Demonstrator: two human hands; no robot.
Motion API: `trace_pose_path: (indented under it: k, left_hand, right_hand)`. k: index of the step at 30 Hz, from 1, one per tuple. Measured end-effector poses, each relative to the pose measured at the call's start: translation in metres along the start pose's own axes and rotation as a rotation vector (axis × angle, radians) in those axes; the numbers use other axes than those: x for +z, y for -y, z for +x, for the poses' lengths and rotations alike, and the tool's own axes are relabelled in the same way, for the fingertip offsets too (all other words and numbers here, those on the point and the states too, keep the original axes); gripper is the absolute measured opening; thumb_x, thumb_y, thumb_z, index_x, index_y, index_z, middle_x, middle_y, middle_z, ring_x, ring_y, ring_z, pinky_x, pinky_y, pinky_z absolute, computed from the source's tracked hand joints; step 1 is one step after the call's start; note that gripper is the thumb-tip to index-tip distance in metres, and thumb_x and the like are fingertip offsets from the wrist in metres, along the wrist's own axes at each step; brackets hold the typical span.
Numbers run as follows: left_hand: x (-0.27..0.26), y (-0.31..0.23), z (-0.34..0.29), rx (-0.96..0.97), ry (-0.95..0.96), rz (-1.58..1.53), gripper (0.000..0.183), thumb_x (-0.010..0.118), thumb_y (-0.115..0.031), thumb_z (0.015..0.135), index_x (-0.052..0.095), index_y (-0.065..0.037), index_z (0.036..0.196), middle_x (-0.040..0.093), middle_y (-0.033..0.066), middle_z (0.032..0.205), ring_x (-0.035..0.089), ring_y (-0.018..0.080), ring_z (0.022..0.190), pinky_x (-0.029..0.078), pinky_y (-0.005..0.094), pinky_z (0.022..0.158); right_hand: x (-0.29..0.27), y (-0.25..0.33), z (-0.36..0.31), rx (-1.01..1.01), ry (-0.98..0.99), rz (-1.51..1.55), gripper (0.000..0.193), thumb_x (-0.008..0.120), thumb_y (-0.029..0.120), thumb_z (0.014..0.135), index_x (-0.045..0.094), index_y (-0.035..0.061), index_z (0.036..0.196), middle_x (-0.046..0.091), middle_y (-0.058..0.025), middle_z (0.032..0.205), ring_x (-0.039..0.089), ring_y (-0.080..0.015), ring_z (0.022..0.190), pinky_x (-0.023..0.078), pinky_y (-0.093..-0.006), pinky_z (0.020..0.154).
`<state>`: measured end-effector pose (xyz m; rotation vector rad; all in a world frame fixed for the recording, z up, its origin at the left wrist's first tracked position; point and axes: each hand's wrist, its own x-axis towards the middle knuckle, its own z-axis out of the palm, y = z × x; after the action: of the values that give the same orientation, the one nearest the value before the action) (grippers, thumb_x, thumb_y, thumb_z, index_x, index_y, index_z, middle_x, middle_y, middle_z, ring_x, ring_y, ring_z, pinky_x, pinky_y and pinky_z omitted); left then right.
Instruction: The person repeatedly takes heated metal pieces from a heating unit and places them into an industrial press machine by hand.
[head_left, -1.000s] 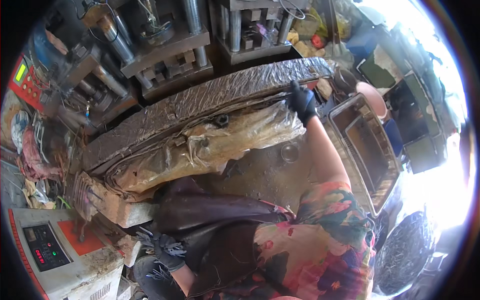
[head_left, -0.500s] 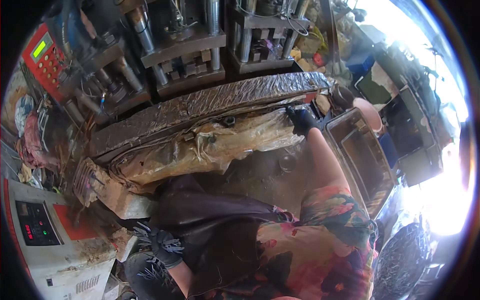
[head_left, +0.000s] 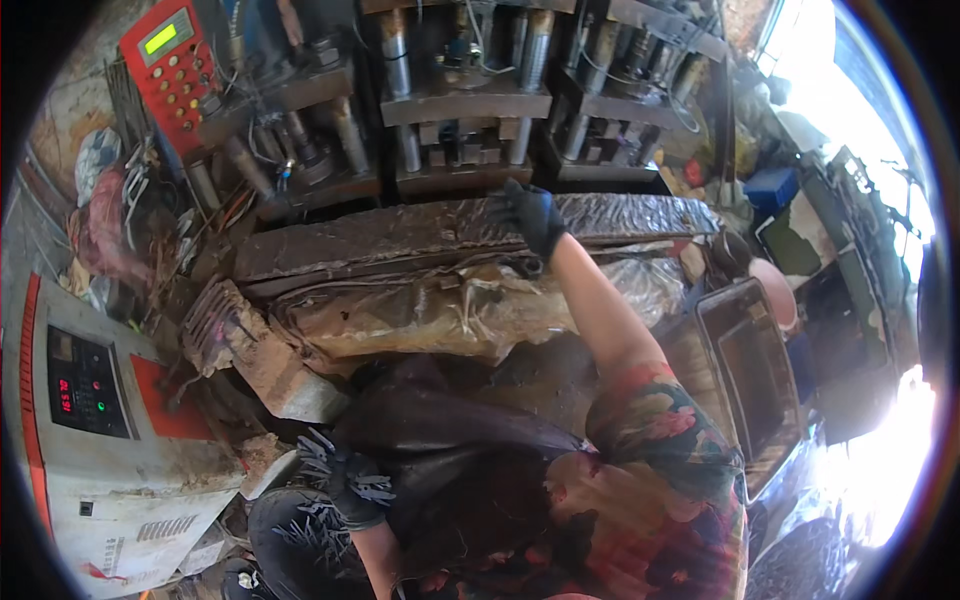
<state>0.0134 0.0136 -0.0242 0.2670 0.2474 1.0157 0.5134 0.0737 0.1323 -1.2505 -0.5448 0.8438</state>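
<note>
My left hand (head_left: 352,492), in a black glove, is closed round a bunch of thin grey metal pieces (head_left: 318,456) whose ends stick out on both sides of the fist. Below it, more such pieces lie in a round black tub (head_left: 268,545). My right hand (head_left: 532,220), also gloved in black, is stretched forward over the dark, plastic-wrapped ledge (head_left: 370,232). Its fingers are apart and point to the press in the middle (head_left: 465,140); nothing shows in them. Whether it touches the ledge I cannot tell.
More presses stand left (head_left: 310,150) and right (head_left: 620,120). A red control panel (head_left: 172,75) is at the far left, a white machine cabinet (head_left: 120,490) at the near left. Crumpled plastic sheeting (head_left: 420,320) hangs below the ledge. An oblong tray (head_left: 712,330) stands at the right.
My right hand has moved from the right end of the plastic sheeting, up and left over the ledge. The view has shifted. My left hand still grips the metal pieces.
</note>
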Motion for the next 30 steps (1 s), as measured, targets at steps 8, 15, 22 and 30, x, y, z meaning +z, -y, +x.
trace_pose_path:
  k: [8, 15, 22, 30]
  left_hand:
    - [0.025, -0.007, -0.005, -0.122, -0.039, -0.101, 0.006, 0.051, -0.016, 0.091, 0.052, -0.012, 0.096, 0.044, -0.0024, 0.067, 0.041, 0.0082, 0.058, 0.038, 0.0227, 0.053]
    - [0.019, 0.002, 0.003, -0.133, -0.093, -0.012, 0.005, 0.054, -0.015, 0.09, 0.053, -0.012, 0.093, 0.041, -0.0036, 0.066, 0.036, 0.0075, 0.057, 0.033, 0.022, 0.052]
    - [0.004, -0.002, 0.007, -0.208, -0.182, -0.24, 0.004, 0.047, -0.014, 0.093, 0.051, -0.013, 0.091, 0.039, -0.0041, 0.063, 0.035, 0.0055, 0.054, 0.034, 0.0215, 0.05]
    - [0.019, -0.011, -0.012, -0.105, -0.233, 0.159, 0.018, 0.051, -0.015, 0.09, 0.047, -0.01, 0.107, 0.047, 0.003, 0.086, 0.046, 0.0145, 0.075, 0.042, 0.0304, 0.066]
  right_hand:
    - [0.058, -0.01, 0.114, 0.12, 0.047, 0.455, 0.029, 0.048, 0.033, 0.096, 0.057, 0.0052, 0.101, 0.064, -0.0036, 0.08, 0.061, -0.016, 0.071, 0.05, -0.0287, 0.061]
    - [-0.002, -0.018, 0.023, 0.148, 0.026, 0.61, 0.018, 0.047, 0.023, 0.097, 0.054, 0.0094, 0.088, 0.055, -0.0004, 0.067, 0.051, -0.0091, 0.053, 0.041, -0.0195, 0.043]
    - [-0.306, 0.002, -0.097, -0.6, -0.451, 0.589, 0.017, 0.045, 0.016, 0.09, 0.059, 0.0084, 0.087, 0.056, -0.0067, 0.073, 0.053, -0.0177, 0.066, 0.043, -0.0281, 0.061]
    - [-0.094, -0.045, -0.081, -0.098, -0.079, 0.545, 0.019, 0.053, 0.029, 0.092, 0.058, 0.0113, 0.089, 0.059, -0.0026, 0.071, 0.054, -0.0125, 0.058, 0.045, -0.0261, 0.055]
